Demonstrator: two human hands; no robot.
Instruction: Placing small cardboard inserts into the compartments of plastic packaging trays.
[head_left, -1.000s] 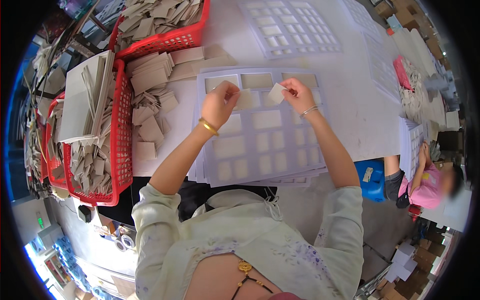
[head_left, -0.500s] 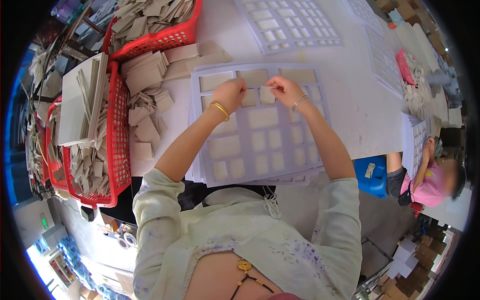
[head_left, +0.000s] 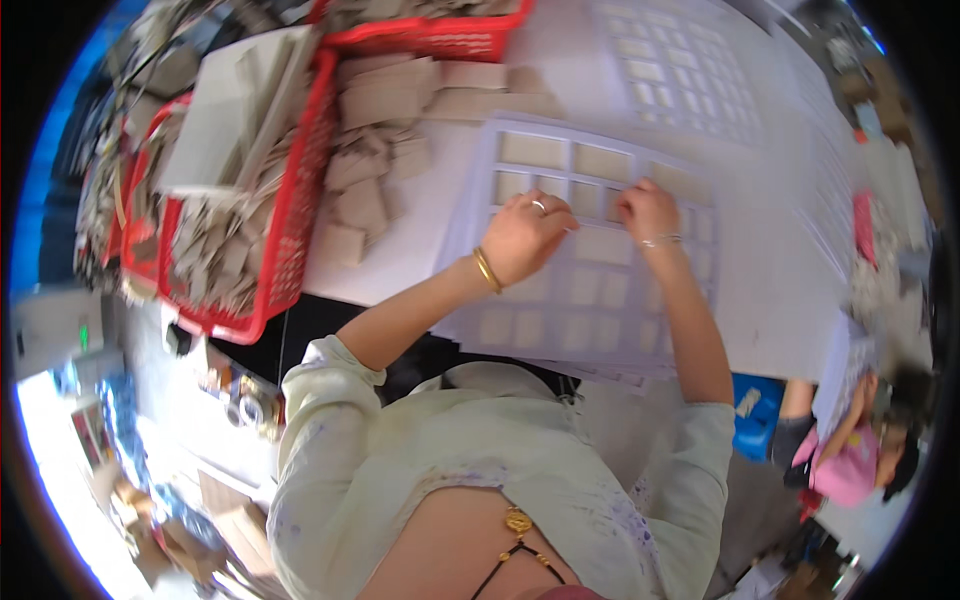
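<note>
A white sheet with a grid of rectangular openings (head_left: 573, 160) lies on top of a stack of similar sheets before me. Beige card shows in its openings. My left hand (head_left: 527, 235), with a ring and a gold bangle, is over the left middle of the sheet. Its fingers are curled together, and anything in them is hidden. To its right, my right hand (head_left: 650, 213), with a silver bangle, has its fingertips pinched at a small opening in the second row. Whether a card piece is still between them is not visible. The picture is somewhat blurred.
Left of the sheets lie loose beige card pieces (head_left: 360, 205). A red basket (head_left: 290, 220) of card scraps stands beyond them, larger boards (head_left: 235, 110) on top. Another red basket (head_left: 430, 40) is behind. More grid sheets (head_left: 680, 70) lie far right. A seated person (head_left: 850, 460) is at right.
The view has shifted, so the table appears farther right and the baskets lower-contrast and blurred. My left hand has come down the sheet; the card piece seen in my right fingers no longer shows clearly.
</note>
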